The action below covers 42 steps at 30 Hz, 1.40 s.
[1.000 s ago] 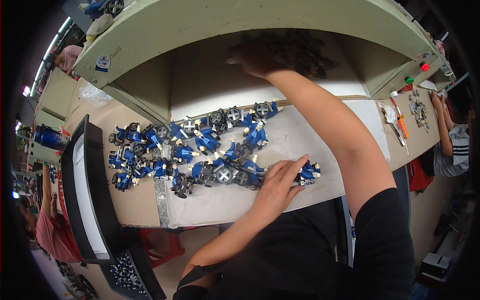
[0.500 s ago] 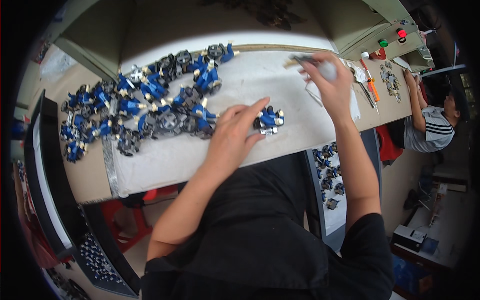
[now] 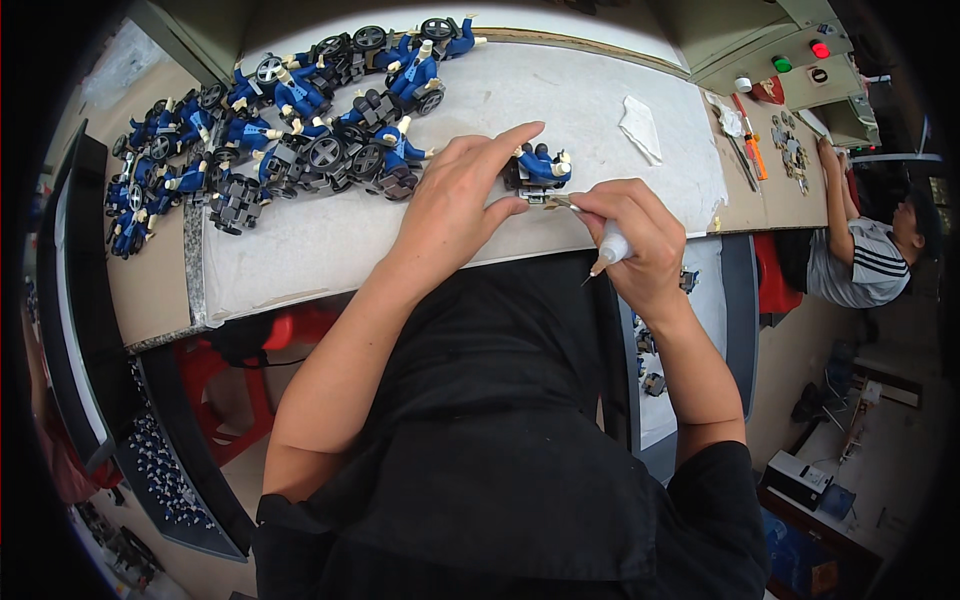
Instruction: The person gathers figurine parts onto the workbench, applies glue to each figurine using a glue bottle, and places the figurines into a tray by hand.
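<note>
A small toy figure in blue (image 3: 543, 165), seated on a dark wheeled base, is on the white work surface. My left hand (image 3: 450, 205) steadies its left side, the thumb by the base and the index finger stretched past the top. My right hand (image 3: 645, 235) is closed round a white squeeze bottle (image 3: 613, 243) with a thin needle tip pointing down towards me. Between its thumb and index finger sits a slim metal tool (image 3: 563, 201), apparently tweezers, its tip at a silvery part (image 3: 535, 197) on the figure's near side. The fingers hide most of the tool.
Many similar blue figures on wheeled bases (image 3: 325, 150) crowd the left. A crumpled white tissue (image 3: 640, 130) lies right of centre. An orange-handled screwdriver (image 3: 755, 155) and small metal parts (image 3: 790, 150) lie far right, near another person (image 3: 865, 240). Trays hold more pieces below the table (image 3: 165, 465).
My right hand has come down and left from the far right of the work surface to the figure, bringing the bottle and tool. My left hand stays by the figure. The whole view has shifted.
</note>
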{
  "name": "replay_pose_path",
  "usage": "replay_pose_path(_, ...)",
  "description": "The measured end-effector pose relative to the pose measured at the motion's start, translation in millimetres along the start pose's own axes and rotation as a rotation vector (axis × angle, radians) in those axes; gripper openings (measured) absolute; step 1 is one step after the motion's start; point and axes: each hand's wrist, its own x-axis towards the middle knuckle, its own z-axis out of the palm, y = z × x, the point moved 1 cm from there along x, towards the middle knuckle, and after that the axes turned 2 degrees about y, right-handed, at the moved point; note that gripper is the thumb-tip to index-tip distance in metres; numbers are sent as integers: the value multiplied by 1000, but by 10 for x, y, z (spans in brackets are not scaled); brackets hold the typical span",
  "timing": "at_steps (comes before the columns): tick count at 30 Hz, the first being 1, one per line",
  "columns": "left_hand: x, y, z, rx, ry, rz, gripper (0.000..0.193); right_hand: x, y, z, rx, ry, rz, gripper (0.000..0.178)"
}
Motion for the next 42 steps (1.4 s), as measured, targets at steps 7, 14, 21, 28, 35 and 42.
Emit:
replay_pose_path(7, -11, -2, -1, -30, 51, 66, 66, 52, -13, 87, -74, -35, -90, 25)
replay_pose_path(14, -5, -17, 13, -40, 100, 119, 60, 94, -35, 107, -113, -69, -112, 25)
replay_pose_path(21, 5, -10, -18, -26, 49, 52, 64, 125, -49, 120, -167, -101, -120, 26)
replay_pose_path(28, -5, 10, -18, -33, 47, 58, 63, 148, -80, 108, -194, -133, -134, 27)
replay_pose_path(35, 7, -2, -11, -31, 72, 62, 61, 195, -43, 121, -173, -149, -124, 26)
replay_pose_path(42, -12, 12, -2, -32, 69, 25, 54, 208, -107, 104, -245, -159, -96, 25)
